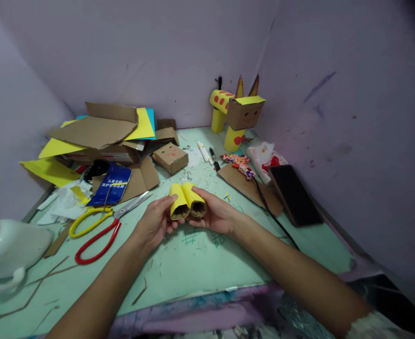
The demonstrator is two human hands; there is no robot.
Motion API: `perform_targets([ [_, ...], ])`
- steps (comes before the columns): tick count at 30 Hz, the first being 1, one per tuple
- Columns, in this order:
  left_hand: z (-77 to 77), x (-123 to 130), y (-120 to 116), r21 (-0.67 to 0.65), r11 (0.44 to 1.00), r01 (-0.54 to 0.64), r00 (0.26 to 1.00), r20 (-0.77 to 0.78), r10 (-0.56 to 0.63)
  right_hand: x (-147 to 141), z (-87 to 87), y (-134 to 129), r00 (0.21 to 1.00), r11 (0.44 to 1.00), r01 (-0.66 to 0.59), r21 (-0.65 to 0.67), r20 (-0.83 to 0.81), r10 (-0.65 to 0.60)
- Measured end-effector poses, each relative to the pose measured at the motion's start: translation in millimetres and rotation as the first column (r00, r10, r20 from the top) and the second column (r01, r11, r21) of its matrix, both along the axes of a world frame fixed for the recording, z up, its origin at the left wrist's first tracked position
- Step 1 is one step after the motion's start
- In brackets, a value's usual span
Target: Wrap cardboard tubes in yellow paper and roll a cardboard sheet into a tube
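Side by side over the table, two yellow paper-covered cardboard tubes touch along their lengths, their open ends facing me. My left hand (159,214) grips the left tube (177,197), thumb on top and fingers beneath. Around the right tube (194,200) my right hand (214,211) is closed in the same way. Just beyond them sits a small cardboard box (171,158) with a drawn face. To the left lie scissors (117,217) with one yellow and one red handle, their blades apart.
A yellow-and-cardboard animal figure (244,115) stands at the back right. Cardboard and coloured paper (97,127) pile up at the back left, near a blue packet (111,184). Markers (204,153), a phone (294,194), a cable (274,216) and a white mug (12,249) lie around.
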State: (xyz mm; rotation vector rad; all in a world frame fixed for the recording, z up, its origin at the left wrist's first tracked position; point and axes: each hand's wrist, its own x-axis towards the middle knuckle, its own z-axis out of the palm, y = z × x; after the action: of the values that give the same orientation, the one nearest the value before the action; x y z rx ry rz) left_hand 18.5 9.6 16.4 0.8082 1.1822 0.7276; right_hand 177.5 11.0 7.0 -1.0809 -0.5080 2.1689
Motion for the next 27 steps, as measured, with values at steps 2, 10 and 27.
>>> perform_targets([
  [2,0.7,0,-1,-0.006,1.000,-0.006,1.000,0.016,0.006,2,0.9,1,0.999,1.000,-0.005,0.030,0.035,0.004],
  [10,0.2,-2,-2,-0.057,0.994,-0.089,0.988,0.125,0.095,22,-6.4,12,0.867,0.895,0.137,0.426,0.385,-0.316],
  [27,6.2,-16,4,-0.327,0.942,-0.079,0.897,0.388,0.210,16,0.1,-1,0.803,0.703,0.081,0.706,0.371,-0.466],
])
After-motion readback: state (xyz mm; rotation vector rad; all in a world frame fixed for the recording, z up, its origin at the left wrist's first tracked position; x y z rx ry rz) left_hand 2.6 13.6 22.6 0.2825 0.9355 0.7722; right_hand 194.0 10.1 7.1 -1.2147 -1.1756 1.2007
